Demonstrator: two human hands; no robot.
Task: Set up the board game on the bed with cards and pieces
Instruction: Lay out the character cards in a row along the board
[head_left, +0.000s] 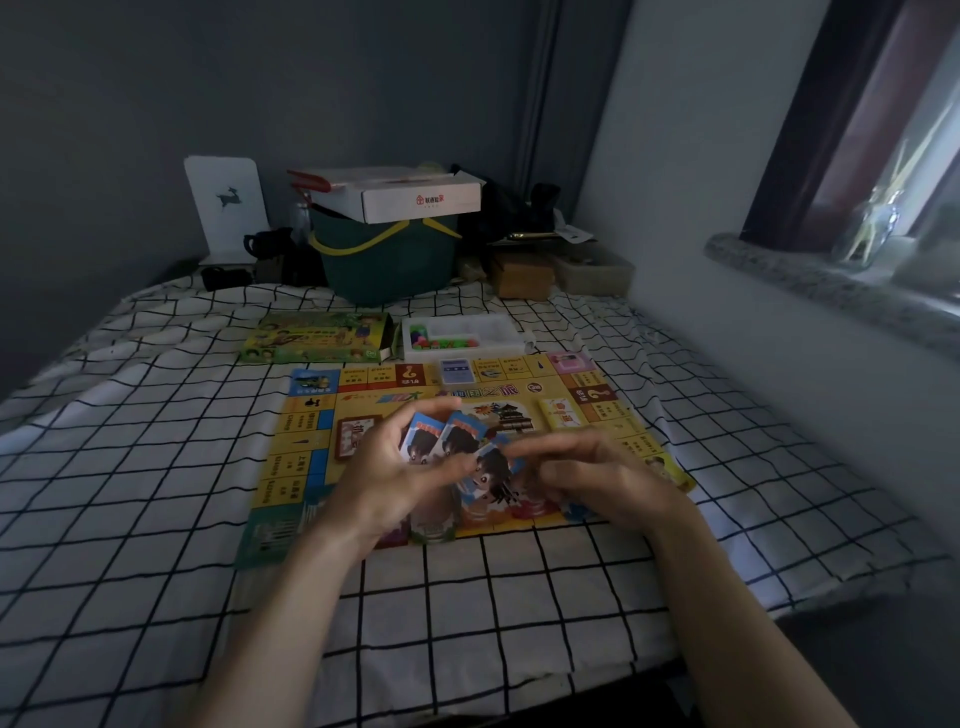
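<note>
Board (306, 462) is laid out, decks placed — your left hand (395, 478) grips fanned character cards (441, 441), right hand (597, 478) pinches one; tray pieces (441, 340) remain.

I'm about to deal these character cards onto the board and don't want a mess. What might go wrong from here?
1. The character cards are fanned loosely between the left hand and right hand; one could slip onto the board.
2. The board lies on a soft bed sheet, so leaning nearby may shift the blue card deck and yellow card deck.
</note>
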